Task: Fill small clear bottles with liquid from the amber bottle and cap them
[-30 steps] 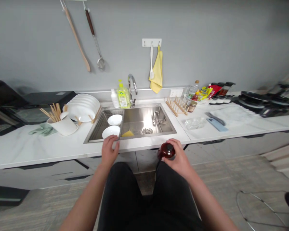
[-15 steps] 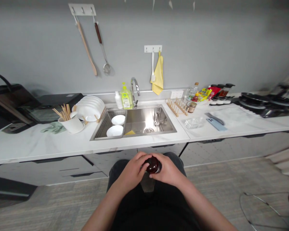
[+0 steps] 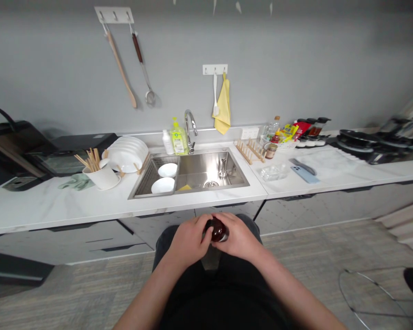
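Observation:
A glossy, dark red-brown rounded container (image 3: 219, 230) is between my two hands, low in front of my lap. A strip of pale label shows at its lower right edge, and much of its body is hidden by fingers. My left hand (image 3: 190, 239) closes on its left side, thumb along the near edge. My right hand (image 3: 240, 239) wraps round the right side, with its fingers over the far edge. The fingertips of both hands nearly meet behind the container.
Ahead runs a white counter (image 3: 99, 206) with a steel sink (image 3: 213, 167) holding two white bowls (image 3: 163, 185). Chopsticks in a white holder (image 3: 105, 176) and plates (image 3: 128, 151) stand left. A phone (image 3: 305, 174), a clear plastic tray (image 3: 273, 172) and wooden rack (image 3: 249, 151) lie right.
The view has shifted slightly to the right. Both hands stay round the container, which shows a little more of its side and label, and the left fingers are bent a bit differently.

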A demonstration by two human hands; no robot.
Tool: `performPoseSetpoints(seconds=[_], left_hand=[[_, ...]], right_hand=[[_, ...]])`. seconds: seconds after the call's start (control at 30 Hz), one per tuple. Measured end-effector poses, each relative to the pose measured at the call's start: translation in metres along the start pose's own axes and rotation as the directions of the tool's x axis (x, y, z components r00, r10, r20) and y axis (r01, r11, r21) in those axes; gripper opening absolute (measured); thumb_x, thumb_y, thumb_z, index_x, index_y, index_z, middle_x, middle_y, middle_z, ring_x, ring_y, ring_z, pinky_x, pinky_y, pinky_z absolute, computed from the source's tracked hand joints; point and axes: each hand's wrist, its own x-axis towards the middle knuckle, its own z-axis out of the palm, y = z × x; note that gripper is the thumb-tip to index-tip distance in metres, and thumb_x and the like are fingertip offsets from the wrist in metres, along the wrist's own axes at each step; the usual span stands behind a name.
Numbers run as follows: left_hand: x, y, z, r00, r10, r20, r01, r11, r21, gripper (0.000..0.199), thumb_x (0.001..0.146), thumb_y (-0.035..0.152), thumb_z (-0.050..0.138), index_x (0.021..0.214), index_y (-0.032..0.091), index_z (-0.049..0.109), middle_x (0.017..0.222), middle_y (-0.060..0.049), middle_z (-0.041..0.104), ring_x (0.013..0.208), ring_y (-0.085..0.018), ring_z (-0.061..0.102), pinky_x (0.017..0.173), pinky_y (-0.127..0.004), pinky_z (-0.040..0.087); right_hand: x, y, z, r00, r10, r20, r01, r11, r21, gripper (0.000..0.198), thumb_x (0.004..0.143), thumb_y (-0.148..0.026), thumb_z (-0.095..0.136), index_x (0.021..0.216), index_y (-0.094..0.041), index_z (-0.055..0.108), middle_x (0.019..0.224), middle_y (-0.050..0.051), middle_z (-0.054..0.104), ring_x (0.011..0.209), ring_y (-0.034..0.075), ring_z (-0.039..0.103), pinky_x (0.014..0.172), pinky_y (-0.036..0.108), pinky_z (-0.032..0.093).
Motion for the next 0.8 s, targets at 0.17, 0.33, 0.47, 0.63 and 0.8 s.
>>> performPoseSetpoints(seconds=[0.17, 0.33, 0.47, 0.63, 0.8], left_hand=[[0.002, -0.001, 0.0, 0.997, -0.071, -0.014, 0.072, 0.993, 0.098, 0.024, 0.117, 0.038, 0.052, 0.105, 0.025, 0.068, 0.096, -0.008, 0.082, 0.088, -0.029, 0.081, 0.075, -0.038, 0.054], [-0.002, -0.002, -0.001, 1.0, 0.002, 0.007, -0.002, 0.999, 0.044, 0.02, 0.114, 0.03, 0.053, 0.125, 0.026, 0.068, 0.111, -0.008, 0.085, 0.099, -0.028, 0.083, 0.083, -0.038, 0.057], [-0.001, -0.001, 0.001, 0.996, -0.088, 0.024, 0.084, 0.988, 0.133, 0.028, 0.118, 0.037, 0.046, 0.107, 0.024, 0.069, 0.095, -0.008, 0.082, 0.087, -0.029, 0.081, 0.075, -0.038, 0.054], [-0.004, -0.003, -0.001, 0.999, -0.014, 0.046, 0.011, 0.998, 0.068, 0.023, 0.115, 0.033, 0.051, 0.123, 0.025, 0.071, 0.109, -0.008, 0.085, 0.095, -0.03, 0.082, 0.079, -0.041, 0.057], [-0.006, -0.02, 0.003, 0.981, -0.147, -0.13, 0.122, 0.975, -0.184, 0.025, 0.116, 0.044, 0.055, 0.117, 0.027, 0.073, 0.096, -0.007, 0.082, 0.084, -0.026, 0.078, 0.078, -0.039, 0.057]], right_hand=[[-0.002, -0.009, 0.004, 0.998, -0.02, 0.065, 0.018, 0.999, 0.026, 0.053, 0.074, -0.013, 0.095, 0.121, -0.026, 0.075, 0.129, 0.009, 0.082, 0.122, 0.036, 0.077, 0.11, 0.05, 0.062], [-0.002, -0.013, 0.004, 0.999, 0.008, 0.037, -0.009, 1.0, 0.028, 0.069, 0.072, -0.011, 0.094, 0.136, -0.027, 0.072, 0.131, 0.009, 0.082, 0.12, 0.035, 0.077, 0.108, 0.05, 0.062], [-0.005, -0.013, 0.009, 0.998, 0.004, 0.063, -0.006, 1.0, 0.03, 0.053, 0.072, -0.014, 0.096, 0.119, -0.026, 0.074, 0.124, 0.008, 0.082, 0.116, 0.035, 0.076, 0.105, 0.05, 0.062], [-0.005, -0.005, 0.014, 0.999, 0.019, -0.028, -0.019, 1.0, 0.023, 0.072, 0.073, -0.011, 0.092, 0.14, -0.025, 0.071, 0.133, 0.01, 0.081, 0.123, 0.035, 0.076, 0.11, 0.052, 0.062], [-0.001, 0.01, 0.004, 0.998, 0.044, -0.053, -0.046, 0.998, -0.036, 0.087, 0.072, -0.016, 0.097, 0.154, -0.027, 0.068, 0.146, 0.014, 0.079, 0.134, 0.039, 0.075, 0.119, 0.06, 0.06]])
